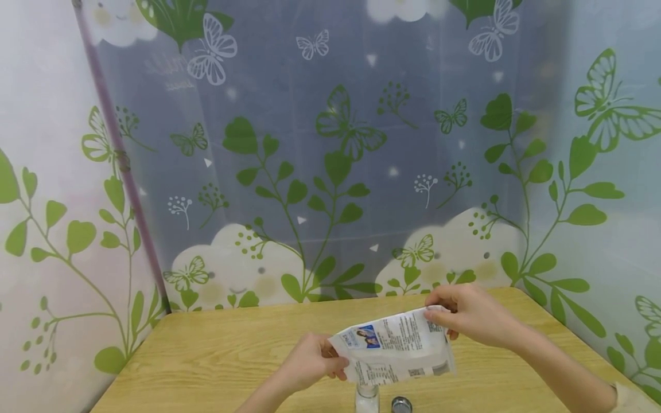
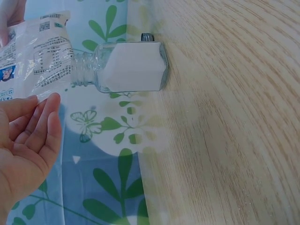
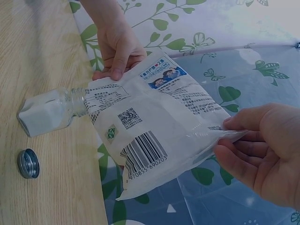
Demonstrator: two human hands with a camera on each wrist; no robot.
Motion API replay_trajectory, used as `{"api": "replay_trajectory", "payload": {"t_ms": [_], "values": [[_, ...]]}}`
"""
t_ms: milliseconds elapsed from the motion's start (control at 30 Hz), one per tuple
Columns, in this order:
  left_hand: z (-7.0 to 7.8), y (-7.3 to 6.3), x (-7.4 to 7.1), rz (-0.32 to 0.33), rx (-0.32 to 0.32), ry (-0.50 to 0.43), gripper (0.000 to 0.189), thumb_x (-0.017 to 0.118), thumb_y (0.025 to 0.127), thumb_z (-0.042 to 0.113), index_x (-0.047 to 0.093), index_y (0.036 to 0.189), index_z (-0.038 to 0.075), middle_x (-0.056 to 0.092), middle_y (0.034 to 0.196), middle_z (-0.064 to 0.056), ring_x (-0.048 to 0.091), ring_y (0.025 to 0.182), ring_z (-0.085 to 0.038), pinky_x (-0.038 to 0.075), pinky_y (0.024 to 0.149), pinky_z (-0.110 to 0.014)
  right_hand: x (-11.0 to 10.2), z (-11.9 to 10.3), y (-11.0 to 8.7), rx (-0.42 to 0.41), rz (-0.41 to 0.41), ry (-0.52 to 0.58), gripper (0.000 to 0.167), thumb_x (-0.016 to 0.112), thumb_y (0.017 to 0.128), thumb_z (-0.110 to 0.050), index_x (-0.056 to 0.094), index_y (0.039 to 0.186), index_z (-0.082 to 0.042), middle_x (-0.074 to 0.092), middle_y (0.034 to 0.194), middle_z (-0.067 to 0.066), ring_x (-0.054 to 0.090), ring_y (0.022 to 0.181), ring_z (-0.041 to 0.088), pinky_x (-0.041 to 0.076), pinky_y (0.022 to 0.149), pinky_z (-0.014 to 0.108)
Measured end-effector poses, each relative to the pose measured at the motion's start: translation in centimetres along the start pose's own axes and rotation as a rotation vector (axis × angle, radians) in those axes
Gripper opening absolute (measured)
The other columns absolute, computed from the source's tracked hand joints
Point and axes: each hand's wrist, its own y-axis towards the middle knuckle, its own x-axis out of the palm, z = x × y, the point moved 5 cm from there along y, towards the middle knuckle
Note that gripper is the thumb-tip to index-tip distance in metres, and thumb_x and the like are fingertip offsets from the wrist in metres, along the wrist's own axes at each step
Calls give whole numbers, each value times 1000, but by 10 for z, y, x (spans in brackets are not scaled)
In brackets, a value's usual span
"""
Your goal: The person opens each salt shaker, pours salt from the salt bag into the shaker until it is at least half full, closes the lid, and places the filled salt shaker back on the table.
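Note:
A white printed plastic bag, with a barcode and a small blue picture, is stretched between both hands above the table. My left hand pinches its left end between thumb and fingers. The far upper corner is gripped by my right hand, set higher, so the bag slopes down to the left. Directly beneath its lower edge stands a clear glass jar, uncapped and largely filled with white powder. In the right wrist view, the bag's edge overlaps the jar's threaded mouth. What the bag contains is hidden.
A silver metal screw lid lies on the wooden table, to the right of the jar in the head view. Fabric curtains printed with leaves, clouds and butterflies hang behind the table and at both sides.

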Motion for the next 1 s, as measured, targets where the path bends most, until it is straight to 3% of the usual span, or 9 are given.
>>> {"api": "replay_trajectory", "payload": {"t_ms": [1000], "values": [[-4,1,0,-2,-15,4,10,67,81,10,71,79,1,66,63,-9,63,59,-15,51,55,-26,0,0,1,1,3,-11,19,60,91,-24,63,96,-5,63,76,-5,53,53,8,48,48,27]]}}
